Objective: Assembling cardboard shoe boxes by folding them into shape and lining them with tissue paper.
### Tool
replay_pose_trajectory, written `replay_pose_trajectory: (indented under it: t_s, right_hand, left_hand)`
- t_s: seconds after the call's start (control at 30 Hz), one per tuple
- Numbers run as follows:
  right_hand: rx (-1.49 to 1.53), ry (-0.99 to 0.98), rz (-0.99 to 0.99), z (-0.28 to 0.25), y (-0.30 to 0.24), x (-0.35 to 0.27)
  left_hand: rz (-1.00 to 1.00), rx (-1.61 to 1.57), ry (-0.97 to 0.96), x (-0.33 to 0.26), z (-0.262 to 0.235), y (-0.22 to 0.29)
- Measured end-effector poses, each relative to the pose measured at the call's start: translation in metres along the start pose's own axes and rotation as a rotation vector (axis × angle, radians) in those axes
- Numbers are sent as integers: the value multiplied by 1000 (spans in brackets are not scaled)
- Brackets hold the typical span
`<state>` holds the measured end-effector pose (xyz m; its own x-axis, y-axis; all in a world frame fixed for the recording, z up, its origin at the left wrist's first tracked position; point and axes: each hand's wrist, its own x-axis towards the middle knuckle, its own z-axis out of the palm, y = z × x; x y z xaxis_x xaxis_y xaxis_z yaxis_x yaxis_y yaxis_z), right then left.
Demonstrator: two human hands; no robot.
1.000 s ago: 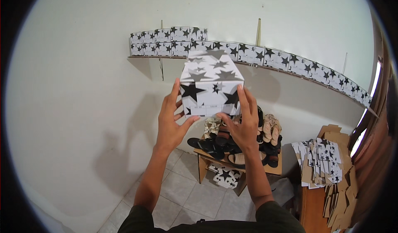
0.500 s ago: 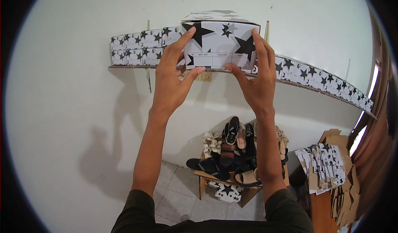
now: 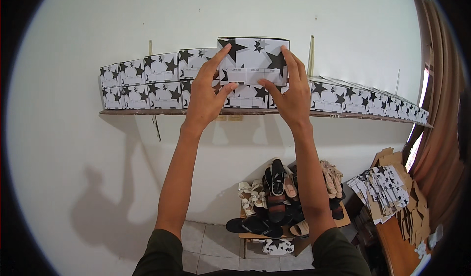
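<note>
star box going up onto the top row

head view: left hand (image 3: 206, 96) and right hand (image 3: 289, 96) grip the star-printed box (image 3: 253, 60) between spread fingers, on the second row above the shelf (image 3: 162, 112); looks like the seating step, next a level push back; half a second ago it was lower and tilted.

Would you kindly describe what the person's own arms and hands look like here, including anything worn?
Both forearms are bare. The left hand and right hand wear no gloves, rings or watch that I can see. Short dark olive-green sleeves cover the upper arms at the lower edge.
</note>
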<state>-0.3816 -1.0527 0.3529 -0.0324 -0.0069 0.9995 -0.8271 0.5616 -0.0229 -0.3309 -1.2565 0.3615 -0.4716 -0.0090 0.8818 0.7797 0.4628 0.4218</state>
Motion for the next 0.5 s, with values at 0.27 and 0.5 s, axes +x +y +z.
replay_pose_trajectory:
  t_s: [0.27,0.5]
  right_hand:
    - [-40,-25,20,47,33,0]
    - [-89,42,-13,67,57,2]
  left_hand:
    - [108,32,-22,29,6,-68]
    - [127,13,-17,43,12,-81]
